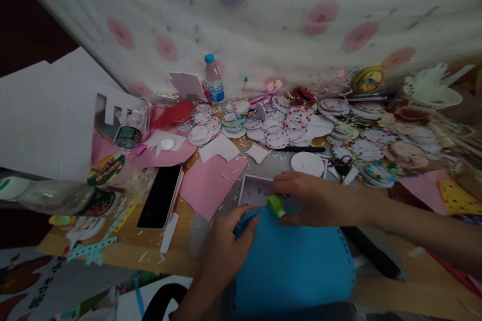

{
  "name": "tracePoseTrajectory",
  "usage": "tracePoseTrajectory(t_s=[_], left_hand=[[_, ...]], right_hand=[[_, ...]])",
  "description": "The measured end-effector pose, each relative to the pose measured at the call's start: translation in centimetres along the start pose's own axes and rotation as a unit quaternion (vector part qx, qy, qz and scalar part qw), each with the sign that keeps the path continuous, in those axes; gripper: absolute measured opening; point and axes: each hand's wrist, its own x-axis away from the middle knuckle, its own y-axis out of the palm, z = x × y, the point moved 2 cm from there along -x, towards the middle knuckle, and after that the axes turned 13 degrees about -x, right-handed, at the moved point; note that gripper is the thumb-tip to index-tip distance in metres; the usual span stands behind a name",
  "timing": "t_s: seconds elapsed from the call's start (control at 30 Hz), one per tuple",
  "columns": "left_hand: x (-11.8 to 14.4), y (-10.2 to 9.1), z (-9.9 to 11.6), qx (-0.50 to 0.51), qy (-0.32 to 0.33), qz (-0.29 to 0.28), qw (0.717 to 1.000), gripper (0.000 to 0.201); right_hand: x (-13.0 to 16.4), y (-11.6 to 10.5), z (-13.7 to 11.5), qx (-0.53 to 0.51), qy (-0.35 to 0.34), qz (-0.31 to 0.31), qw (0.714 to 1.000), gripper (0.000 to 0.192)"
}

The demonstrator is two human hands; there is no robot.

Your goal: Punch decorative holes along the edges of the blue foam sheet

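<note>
blue sheet (293, 266) flat on worktop (150, 251), near edge | left hand (226, 251) grip spread, pressing its top-left corner | right hand (316, 198) grip pinching green glue stick (276, 204) at top edge; best kept upright, strokes along the edge, corner pinned | phone (160, 195) well left
</note>
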Motion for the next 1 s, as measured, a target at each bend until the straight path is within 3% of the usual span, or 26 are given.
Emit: tracePoseTrajectory(t_s=[0.13,0.3,0.5,0.73,0.9,1.0], left_hand=[[0.0,-0.1,0.1,0.0,0.001,0.01,1.0,0.026],[-0.1,-0.2,0.4,-0.003,0.015,0.024,1.0,0.022],[0.0,0.2,0.2,0.013,0.032,0.028,0.999,0.021],[-0.1,0.4,0.2,0.014,0.036,0.013,0.999,0.021],[-0.3,0.0,0.4,0.006,0.02,-0.004,1.0,0.021],[-0.7,-0.6,0.5,0.013,0.024,-0.021,0.999,0.034]], right_hand=[[-0.1,0.1,-0.1,0.013,0.019,-0.015,1.0,0.024],[-0.1,0.4,0.1,-0.048,-0.001,-0.01,0.999,0.027],[-0.6,0.7,0.5,-0.097,0.104,-0.087,0.986,0.028],[-1.2,1.5,0.4,0.003,0.062,-0.092,0.994,0.026],[-1.3,1.8,0.1,0.036,0.083,-0.075,0.993,0.019],[-1.3,2.0,0.0,0.034,0.08,-0.08,0.993,0.018]])
